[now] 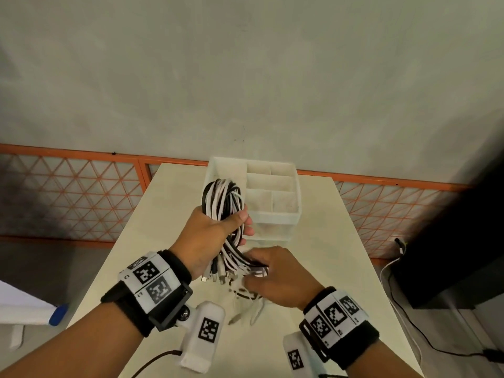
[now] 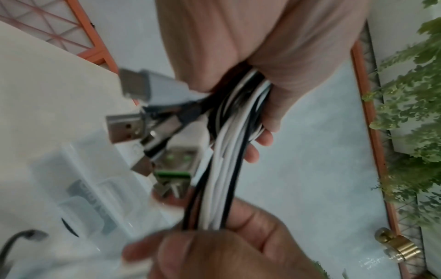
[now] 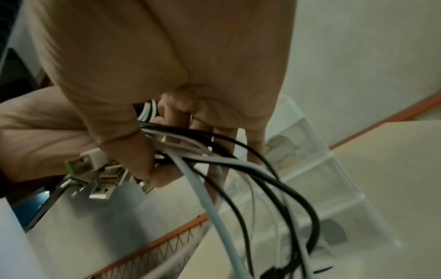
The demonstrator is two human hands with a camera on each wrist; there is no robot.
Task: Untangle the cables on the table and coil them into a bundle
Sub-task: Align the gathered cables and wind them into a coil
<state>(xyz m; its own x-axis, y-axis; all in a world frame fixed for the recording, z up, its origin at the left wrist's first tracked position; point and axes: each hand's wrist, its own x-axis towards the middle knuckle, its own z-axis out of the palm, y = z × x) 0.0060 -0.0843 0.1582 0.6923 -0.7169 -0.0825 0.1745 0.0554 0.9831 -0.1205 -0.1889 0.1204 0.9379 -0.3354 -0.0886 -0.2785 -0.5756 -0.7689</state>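
Observation:
A bundle of black and white cables (image 1: pixel 223 200) loops up out of my left hand (image 1: pixel 218 230), which grips it in a fist above the table (image 1: pixel 152 219). The same strands (image 2: pixel 224 169) run down into my right hand (image 1: pixel 275 271), which pinches them lower down. Several USB plugs (image 1: pixel 218 276) stick out between the two hands, and show as plugs (image 2: pixel 126 128) and plugs (image 3: pixel 95 179) in the wrist views. Loose cable ends (image 1: pixel 245 304) trail onto the table under my right hand. In the right wrist view, cables (image 3: pixel 262 188) hang down from my right hand's fingers (image 3: pixel 143 162).
A white plastic organiser box (image 1: pixel 272 214) with several compartments stands on the table just beyond my hands. An orange mesh railing (image 1: pixel 68 192) runs behind the table. A dark cabinet (image 1: pixel 450 255) with floor cables stands at the right.

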